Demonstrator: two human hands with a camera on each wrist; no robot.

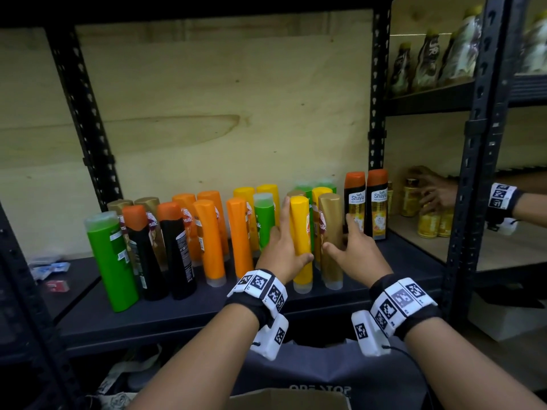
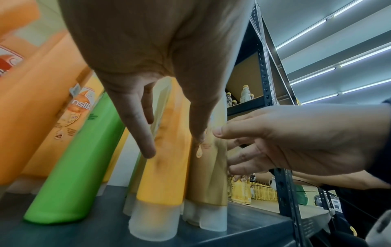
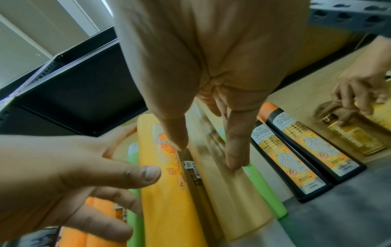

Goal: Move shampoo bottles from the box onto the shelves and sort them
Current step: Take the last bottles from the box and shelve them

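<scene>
On the dark shelf (image 1: 207,318) stand several shampoo bottles, caps down. My left hand (image 1: 293,232) holds a yellow bottle (image 1: 300,220) in the front row, fingers along its left side and thumb across its right. In the left wrist view the left hand (image 2: 173,144) spans that yellow bottle (image 2: 165,175). My right hand (image 1: 339,232) grips the gold bottle (image 1: 333,261) right beside it, thumb on the left, fingers on the right. In the right wrist view the right hand (image 3: 206,154) is on the blurred gold bottle (image 3: 232,200). The cardboard box (image 1: 284,400) lies below.
Green (image 1: 112,261), black and orange bottles fill the shelf to the left. Two black Safi Shayla bottles (image 1: 376,202) stand just right of my right hand, against the black upright post (image 1: 376,113). Another person's hand (image 1: 435,193) handles golden bottles on the neighbouring shelf.
</scene>
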